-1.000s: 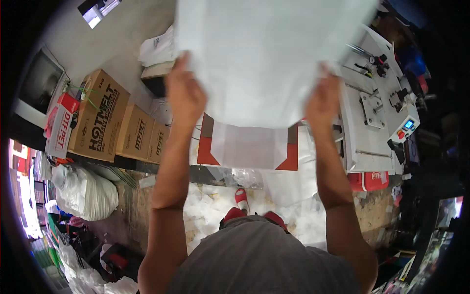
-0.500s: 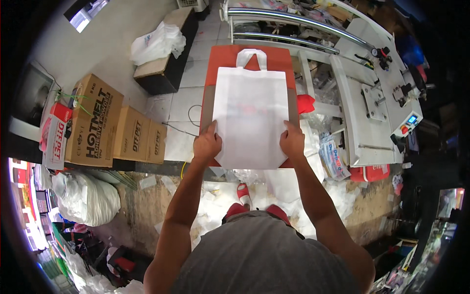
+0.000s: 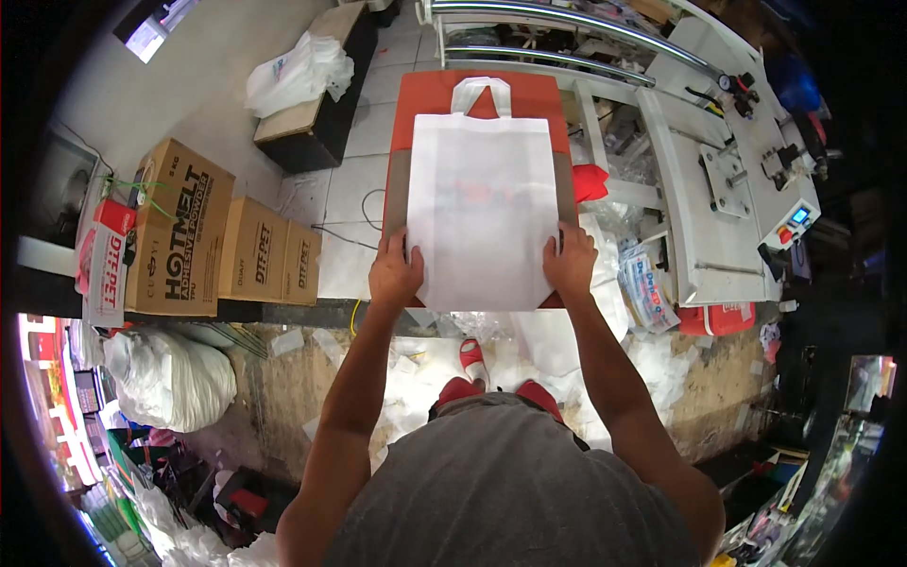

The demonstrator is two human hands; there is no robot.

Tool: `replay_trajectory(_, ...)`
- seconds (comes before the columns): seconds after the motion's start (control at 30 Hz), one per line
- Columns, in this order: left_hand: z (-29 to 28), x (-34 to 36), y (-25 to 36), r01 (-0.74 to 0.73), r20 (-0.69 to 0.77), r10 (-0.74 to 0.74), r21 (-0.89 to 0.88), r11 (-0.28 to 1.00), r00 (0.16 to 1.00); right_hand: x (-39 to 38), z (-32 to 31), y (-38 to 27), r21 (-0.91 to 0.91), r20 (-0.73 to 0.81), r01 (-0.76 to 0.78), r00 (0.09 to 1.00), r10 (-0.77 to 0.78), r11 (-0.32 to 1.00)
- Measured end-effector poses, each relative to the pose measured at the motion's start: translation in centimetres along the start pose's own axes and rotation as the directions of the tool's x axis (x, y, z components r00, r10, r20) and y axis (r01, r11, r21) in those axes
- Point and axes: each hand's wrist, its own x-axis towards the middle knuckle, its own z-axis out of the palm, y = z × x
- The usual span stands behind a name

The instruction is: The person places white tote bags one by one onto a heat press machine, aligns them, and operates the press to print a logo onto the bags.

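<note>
A white fabric tote bag (image 3: 485, 222) lies flat, its loop handle (image 3: 482, 97) pointing away from me. Under it is a board or platen with a red far part (image 3: 416, 99) and a brown nearer part (image 3: 400, 194). At the bag's lower left edge, my left hand (image 3: 395, 272) rests with fingers stretched forward and thumb against the fabric. Opposite it, my right hand (image 3: 571, 265) lies along the lower right edge, thumb apart from the fingers. Faint reddish and dark marks show on the bag's middle.
To the right stands a white machine frame (image 3: 694, 217) with metal rollers (image 3: 576, 59) behind and a small control box (image 3: 792, 227). Cardboard boxes (image 3: 179, 227) stand left. White bags (image 3: 298, 76) lie on a bench; a stuffed white sack (image 3: 170, 378) sits lower left. Scraps litter the floor.
My fingers have stretched forward along the bag's sides from a more curled grip. The bag's lower corners now lie squarer. The whole view has shifted slightly.
</note>
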Motion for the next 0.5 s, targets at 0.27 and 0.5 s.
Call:
replay_trajectory(0.27, -0.5, -2.4, -1.1, 0.227, 0.084, -0.213, -0.220, 0.949, 0.973, -3.4, -2.2, -0.3, 0.019, 0.201, -0.290, 0.939, 0.280, 0.957)
replay_trajectory(0.5, -0.7, -2.4, -0.5, 0.248, 0.082, -0.238, -0.156, 0.956, 0.968, -3.6, -1.2, 0.4, 0.043, 0.163, -0.266, 0.953, 0.256, 0.963)
